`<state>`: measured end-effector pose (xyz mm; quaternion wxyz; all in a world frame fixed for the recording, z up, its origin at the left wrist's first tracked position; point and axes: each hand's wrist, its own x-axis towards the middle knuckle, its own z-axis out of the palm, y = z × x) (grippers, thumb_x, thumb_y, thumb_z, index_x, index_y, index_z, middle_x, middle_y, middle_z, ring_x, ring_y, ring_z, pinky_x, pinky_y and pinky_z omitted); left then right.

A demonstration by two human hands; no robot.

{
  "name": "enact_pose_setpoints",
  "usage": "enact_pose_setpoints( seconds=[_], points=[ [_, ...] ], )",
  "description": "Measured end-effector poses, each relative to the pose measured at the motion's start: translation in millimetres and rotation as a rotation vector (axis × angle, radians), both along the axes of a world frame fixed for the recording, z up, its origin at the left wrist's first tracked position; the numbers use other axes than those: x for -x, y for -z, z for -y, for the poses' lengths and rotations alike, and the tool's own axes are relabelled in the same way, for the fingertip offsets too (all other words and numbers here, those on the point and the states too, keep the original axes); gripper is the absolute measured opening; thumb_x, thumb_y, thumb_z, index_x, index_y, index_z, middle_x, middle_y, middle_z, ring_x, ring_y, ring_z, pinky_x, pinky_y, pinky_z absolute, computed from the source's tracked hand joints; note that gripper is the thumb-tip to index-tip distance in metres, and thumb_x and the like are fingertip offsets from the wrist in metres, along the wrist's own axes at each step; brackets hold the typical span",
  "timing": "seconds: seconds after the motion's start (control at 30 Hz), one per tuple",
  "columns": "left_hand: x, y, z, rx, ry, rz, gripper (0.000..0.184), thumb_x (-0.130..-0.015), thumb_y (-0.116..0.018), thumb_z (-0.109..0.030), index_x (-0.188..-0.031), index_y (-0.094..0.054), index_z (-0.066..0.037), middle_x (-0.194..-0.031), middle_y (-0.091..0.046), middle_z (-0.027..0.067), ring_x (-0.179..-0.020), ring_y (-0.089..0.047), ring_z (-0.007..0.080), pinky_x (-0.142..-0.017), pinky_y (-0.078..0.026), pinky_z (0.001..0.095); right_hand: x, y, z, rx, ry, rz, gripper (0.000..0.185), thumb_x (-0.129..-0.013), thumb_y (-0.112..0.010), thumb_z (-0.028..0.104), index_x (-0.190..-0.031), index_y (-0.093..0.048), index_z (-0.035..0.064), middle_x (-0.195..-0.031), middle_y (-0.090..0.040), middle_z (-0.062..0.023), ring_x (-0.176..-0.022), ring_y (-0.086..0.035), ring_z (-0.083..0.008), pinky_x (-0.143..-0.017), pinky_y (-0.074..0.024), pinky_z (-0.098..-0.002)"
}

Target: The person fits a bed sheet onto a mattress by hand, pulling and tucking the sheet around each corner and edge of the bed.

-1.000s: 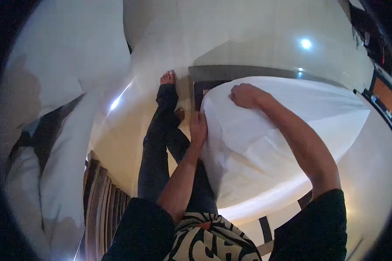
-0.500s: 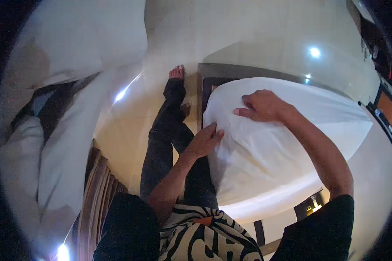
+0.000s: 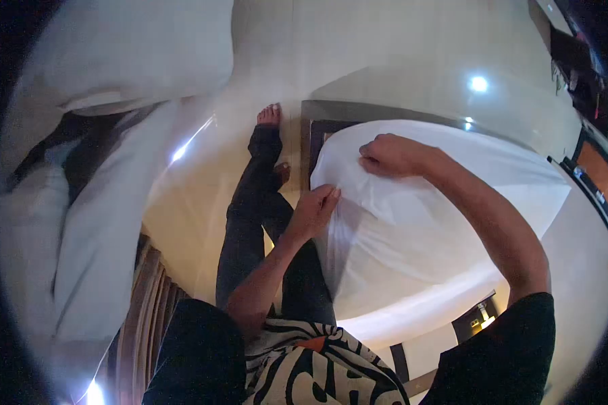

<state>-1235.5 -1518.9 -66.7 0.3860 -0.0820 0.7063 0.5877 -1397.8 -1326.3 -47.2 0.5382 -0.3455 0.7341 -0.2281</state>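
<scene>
A white bed sheet (image 3: 419,236) covers a bed in front of me, with folds running across its surface. My left hand (image 3: 314,209) is at the near left edge of the bed, thumb and fingers pinched on the sheet. Farther over the bed, my right hand (image 3: 393,156) is closed with its fingers curled down at the sheet, which rises in a small crease between both hands. The right fingertips are partly hidden, but cloth seems gathered in them.
A dark bed frame (image 3: 315,145) borders the bed at the left and far side. The pale floor (image 3: 196,182) reflects lights. White fabric (image 3: 108,223) hangs at the left, above a brown pleated curtain (image 3: 145,297). My legs (image 3: 243,223) stand beside the bed.
My right hand has moved slightly left and its fingers have closed. My left thumb and fingers have come together on the sheet, and the cloth near them is pulled up a little.
</scene>
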Motion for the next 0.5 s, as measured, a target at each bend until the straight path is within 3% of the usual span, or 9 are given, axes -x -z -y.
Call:
enact_pose_setpoints(
  seconds=[0.07, 0.2, 0.27, 0.3, 0.33, 0.43, 0.5],
  points=[
    [-0.8, 5.4, 5.4, 0.008, 0.018, -0.021, 0.029, -0.096, -0.043, -0.025, -0.086, -0.051, 0.002, -0.068, -0.052, 0.0128, -0.066, -0.055, 0.0260, -0.064, -0.044, 0.0363, 1.6, -4.7, 3.9, -0.050, -0.006, -0.016, 0.029, -0.089, -0.047, 0.026, -0.078, -0.053, 0.0004, -0.071, -0.055, -0.0238, -0.072, -0.054, -0.0430, -0.067, -0.0416, -0.0512],
    [3.5, 40.2, 3.8, -0.097, -0.127, 0.123, 0.027, -0.096, -0.044, -0.025, -0.098, -0.053, 0.001, -0.082, -0.056, 0.0130, -0.080, -0.057, 0.0252, -0.075, -0.045, 0.0346, -3.3, 14.3, -0.5, -0.131, 0.046, -0.041, 0.029, -0.090, -0.047, 0.029, -0.085, -0.055, 0.0018, -0.085, -0.058, -0.0231, -0.084, -0.055, -0.0404, -0.075, -0.0419, -0.0487],
    [3.3, 60.4, -4.3, -0.017, -0.219, -0.066, 0.033, -0.097, -0.041, -0.028, -0.112, -0.049, 0.000, -0.102, -0.055, 0.0147, -0.097, -0.054, 0.0264, -0.087, -0.040, 0.0341, -11.3, 47.7, -1.4, -0.049, 0.183, -0.031, 0.033, -0.090, -0.044, 0.033, -0.094, -0.057, 0.0030, -0.100, -0.058, -0.0230, -0.097, -0.055, -0.0382, -0.083, -0.0417, -0.0464],
    [4.1, 70.9, -5.8, 0.031, -0.263, -0.159, 0.038, -0.097, -0.040, -0.030, -0.119, -0.048, 0.000, -0.112, -0.054, 0.0156, -0.106, -0.052, 0.0271, -0.094, -0.038, 0.0338, -11.5, 62.5, -0.9, -0.034, 0.177, -0.028, 0.033, -0.090, -0.044, 0.033, -0.094, -0.057, 0.0030, -0.100, -0.058, -0.0230, -0.097, -0.055, -0.0382, -0.083, -0.0417, -0.0464],
    [4.2, 79.2, -6.8, 0.046, -0.265, -0.152, 0.038, -0.097, -0.040, -0.030, -0.119, -0.048, 0.000, -0.112, -0.054, 0.0156, -0.106, -0.052, 0.0271, -0.094, -0.038, 0.0338, -13.9, 74.0, 0.8, -0.090, 0.172, -0.011, 0.038, -0.090, -0.042, 0.036, -0.099, -0.058, 0.0030, -0.107, -0.057, -0.0228, -0.102, -0.053, -0.0378, -0.086, -0.0418, -0.0464],
    [1.6, 101.5, -10.6, -0.130, -0.185, 0.105, 0.051, -0.099, -0.031, -0.039, -0.133, -0.038, -0.002, -0.134, -0.040, 0.0170, -0.125, -0.038, 0.0280, -0.106, -0.026, 0.0339, -21.7, 90.5, 9.5, -0.205, 0.169, 0.038, 0.048, -0.090, -0.037, 0.041, -0.109, -0.059, 0.0030, -0.119, -0.053, -0.0224, -0.112, -0.050, -0.0369, -0.091, -0.0419, -0.0465],
    [2.6, 117.8, -13.8, -0.146, -0.199, 0.116, 0.052, -0.098, -0.030, -0.040, -0.133, -0.038, -0.001, -0.134, -0.041, 0.0175, -0.126, -0.038, 0.0274, -0.106, -0.026, 0.0336, -12.7, 93.6, 15.5, -0.260, 0.127, 0.183, 0.051, -0.090, -0.035, 0.044, -0.118, -0.054, 0.0055, -0.124, -0.050, -0.0229, -0.115, -0.048, -0.0359, -0.096, -0.0375, -0.0438]
  ],
)
